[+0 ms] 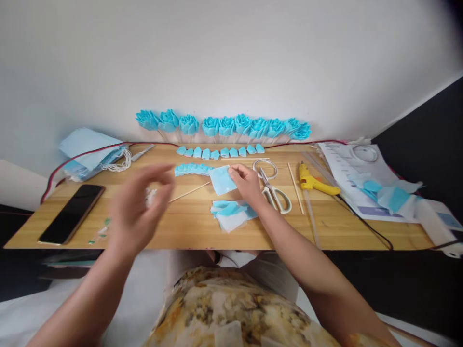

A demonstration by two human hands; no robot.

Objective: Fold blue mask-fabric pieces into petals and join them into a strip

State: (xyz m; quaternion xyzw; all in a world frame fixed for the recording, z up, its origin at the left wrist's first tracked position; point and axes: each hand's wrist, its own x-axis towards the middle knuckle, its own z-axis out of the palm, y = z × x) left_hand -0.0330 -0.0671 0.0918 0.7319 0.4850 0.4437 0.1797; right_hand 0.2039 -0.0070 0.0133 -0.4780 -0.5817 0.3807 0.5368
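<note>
White wall, wooden desk [325, 231] pushed up against it. Right hand [248, 183] pinches a blue square [220, 179] by its right edge, thumb and fingertips closed on it. The sheet is lifted just off the wood, roughly desk centre. Left hand [137, 212] hangs above the desk to the left, motion-blurred. Its fingers look loosely curled with something small and white near the tips, but I can't tell if it's gripped or the hand is empty.

Wooden skewer [190, 192] lies between the two hands, touching neither. Pile of cut blue pieces [231, 214] sits just below the right hand. Scissors [275, 192] are just right of that hand, yellow glue gun [316, 183] further right. Along the wall is a row of blue roses [224, 125], under it a line of folded petals [220, 153], plus a short fanned stack [191, 168]. Far left: face masks [90, 149], black phone [72, 212].

Handling, my read: the sheet looks thin and floppy, so a one-edge pinch lets it droop. Better with a second hand on the opposite edge, held flat and taut, any fold pressed against the wood, not in the air. Stay clear of the glue gun nozzle.

Writing: printed sheets [356, 178] at right carry text, too small to read. No brand legible on the glue gun, scissors or phone.
</note>
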